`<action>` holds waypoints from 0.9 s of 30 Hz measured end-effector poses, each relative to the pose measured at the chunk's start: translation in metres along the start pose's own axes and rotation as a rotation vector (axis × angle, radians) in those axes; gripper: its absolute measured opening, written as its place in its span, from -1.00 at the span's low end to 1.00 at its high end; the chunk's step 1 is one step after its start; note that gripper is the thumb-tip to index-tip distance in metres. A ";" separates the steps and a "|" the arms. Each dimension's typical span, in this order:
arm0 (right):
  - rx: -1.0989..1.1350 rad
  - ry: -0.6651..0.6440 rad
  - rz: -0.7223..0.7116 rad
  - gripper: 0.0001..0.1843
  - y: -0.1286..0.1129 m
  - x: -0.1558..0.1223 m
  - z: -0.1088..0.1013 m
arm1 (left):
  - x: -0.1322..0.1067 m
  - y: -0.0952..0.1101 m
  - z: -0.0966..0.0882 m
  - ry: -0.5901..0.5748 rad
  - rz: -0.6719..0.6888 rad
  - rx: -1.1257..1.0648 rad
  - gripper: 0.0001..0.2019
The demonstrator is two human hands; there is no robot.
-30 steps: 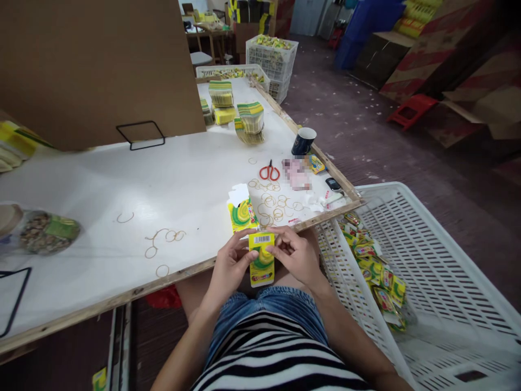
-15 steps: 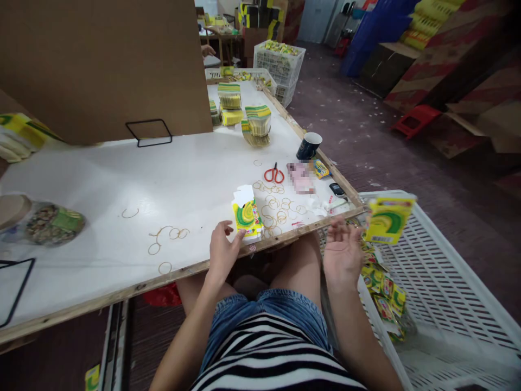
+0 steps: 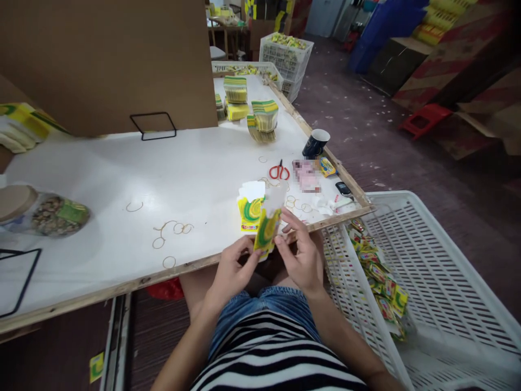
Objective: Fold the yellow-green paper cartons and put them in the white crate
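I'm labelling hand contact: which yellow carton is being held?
The tilted yellow carton, held in the left hand, with the right hand by its right edge. The yellow carton just behind lies on the table.

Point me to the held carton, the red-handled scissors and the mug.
Held yellow-green carton (image 3: 266, 232): head view, on its printed panel.
Red-handled scissors (image 3: 280, 167): head view, where the handles meet.
Dark mug (image 3: 314, 145): head view, on its outer wall.

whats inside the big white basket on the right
Small yellow packs lie heaped in the white basket, on the side by the table. What lies under the top ones is covered.
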State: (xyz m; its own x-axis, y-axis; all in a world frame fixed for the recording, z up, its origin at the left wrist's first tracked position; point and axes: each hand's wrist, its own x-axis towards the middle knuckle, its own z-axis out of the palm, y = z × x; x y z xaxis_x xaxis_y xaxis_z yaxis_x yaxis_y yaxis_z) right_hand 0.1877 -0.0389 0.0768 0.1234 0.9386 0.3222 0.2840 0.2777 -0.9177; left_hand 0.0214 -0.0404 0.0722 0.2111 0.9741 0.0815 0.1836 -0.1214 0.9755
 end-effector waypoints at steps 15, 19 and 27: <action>0.247 -0.105 0.007 -0.70 -0.002 -0.018 0.020 | -0.005 -0.006 0.010 -0.290 -0.178 -0.700 -0.52; 0.230 -0.077 -0.022 -0.76 -0.002 -0.021 0.021 | -0.006 -0.009 0.010 -0.265 -0.245 -0.762 -0.55; 0.142 -0.002 0.140 -0.78 0.005 -0.021 0.020 | -0.007 -0.016 0.015 0.028 -0.289 -0.725 -0.59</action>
State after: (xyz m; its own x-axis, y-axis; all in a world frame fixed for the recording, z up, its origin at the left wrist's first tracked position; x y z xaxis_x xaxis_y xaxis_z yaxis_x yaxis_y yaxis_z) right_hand 0.1676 -0.0538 0.0611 0.1503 0.9705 0.1885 0.1276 0.1700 -0.9771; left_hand 0.0313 -0.0484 0.0526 0.2241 0.9536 -0.2009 -0.4474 0.2838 0.8481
